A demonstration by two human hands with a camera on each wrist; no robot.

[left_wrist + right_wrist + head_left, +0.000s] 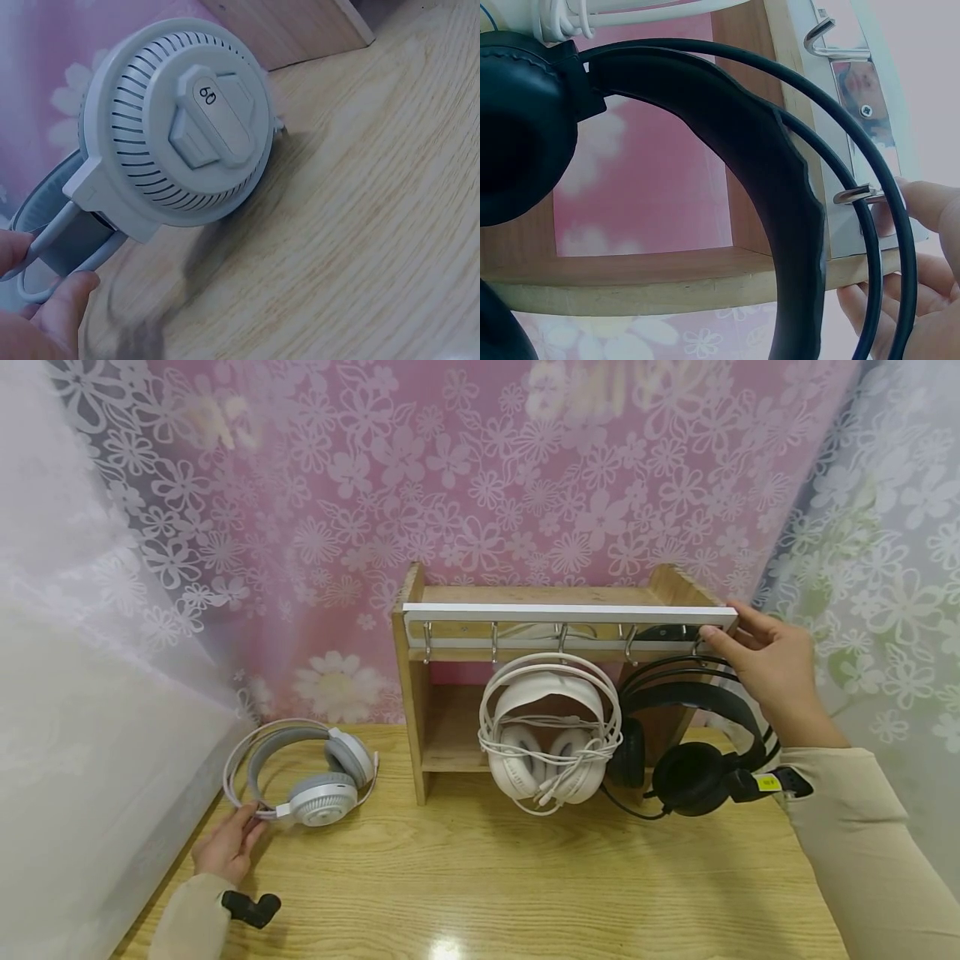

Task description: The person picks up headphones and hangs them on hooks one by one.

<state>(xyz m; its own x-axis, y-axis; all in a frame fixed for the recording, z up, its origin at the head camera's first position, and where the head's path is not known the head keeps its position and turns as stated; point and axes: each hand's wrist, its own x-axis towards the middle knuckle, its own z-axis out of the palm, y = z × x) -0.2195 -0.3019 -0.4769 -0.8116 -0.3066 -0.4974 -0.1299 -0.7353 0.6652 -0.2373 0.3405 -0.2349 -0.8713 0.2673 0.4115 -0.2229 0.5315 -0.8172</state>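
Observation:
At the left of the head view, my left hand (227, 846) pinches the thin headband bars of white and grey headphones (324, 804) on the table. The left wrist view shows their slotted ear cup (217, 120) up close, marked 60. On the right, my right hand (780, 668) grips the end of a white rail with metal hooks (570, 609), thumb on its front. Black headphones (688, 777) hang from the end hook beside that hand. White headphones (549, 689), with their cable wound round them, hang near the rail's middle.
The rail fronts a wooden shelf rack (412, 710) standing on the wood-grain table (487, 877). Pink flowered cloth (450, 485) hangs behind, and pale cloth (75, 693) borders the left side. Several hooks on the rail's left hold nothing.

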